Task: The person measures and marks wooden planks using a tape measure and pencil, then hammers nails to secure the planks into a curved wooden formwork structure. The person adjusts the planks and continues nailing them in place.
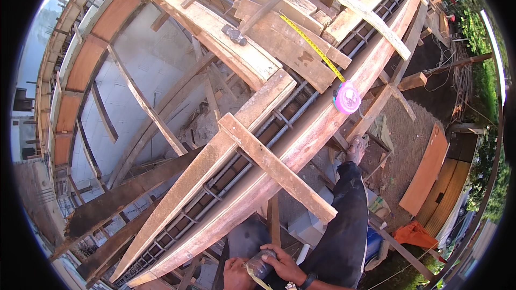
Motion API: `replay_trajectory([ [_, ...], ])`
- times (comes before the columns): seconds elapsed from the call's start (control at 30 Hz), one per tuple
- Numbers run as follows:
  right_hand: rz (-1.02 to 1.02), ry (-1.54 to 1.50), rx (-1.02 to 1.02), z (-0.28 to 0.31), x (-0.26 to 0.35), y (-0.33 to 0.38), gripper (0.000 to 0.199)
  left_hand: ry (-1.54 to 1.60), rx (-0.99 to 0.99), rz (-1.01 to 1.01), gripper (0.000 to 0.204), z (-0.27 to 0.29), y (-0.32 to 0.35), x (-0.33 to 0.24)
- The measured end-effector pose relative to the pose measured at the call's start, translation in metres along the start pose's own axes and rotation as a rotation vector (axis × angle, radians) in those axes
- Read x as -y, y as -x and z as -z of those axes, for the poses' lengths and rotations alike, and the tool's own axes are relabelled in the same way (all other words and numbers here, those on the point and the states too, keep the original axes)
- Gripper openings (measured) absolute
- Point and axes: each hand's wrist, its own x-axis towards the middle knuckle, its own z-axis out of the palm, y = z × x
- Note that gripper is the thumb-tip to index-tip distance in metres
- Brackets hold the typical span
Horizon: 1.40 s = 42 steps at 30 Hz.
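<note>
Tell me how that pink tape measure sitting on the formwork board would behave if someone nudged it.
The pink tape measure has a rounded case perched near a sloping board edge, so it would probably slide or roll off easily. Its yellow blade lies extended along the timber; that would likely flex and drag, perhaps slowing it. The case looks small, probably light.

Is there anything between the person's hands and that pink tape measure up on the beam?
Yes. The hands, left hand and right hand, sit low, holding a dark object. A wooden cross brace and the long formwork board lie between them and the pink tape measure.
</note>
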Motion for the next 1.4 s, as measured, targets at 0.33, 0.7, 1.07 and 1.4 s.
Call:
replay_trajectory([
  [0.33,-0.018,-0.051,-0.011,0.005,0.000,-0.006,0.034,-0.073,0.509,0.073,0.039,0.030,-0.017,-0.015],
  [0.7,-0.005,0.011,0.029,0.009,0.006,-0.007,0.035,-0.006,0.405,-0.096,0.016,0.048,-0.022,-0.014],
  [1.07,-0.095,-0.092,0.048,0.015,0.008,-0.011,0.035,0.024,0.333,-0.072,0.018,0.056,-0.020,-0.013],
  [1.4,-0.073,-0.088,0.055,0.024,0.007,-0.018,0.038,0.144,0.114,-0.113,0.026,0.057,-0.016,-0.008],
])
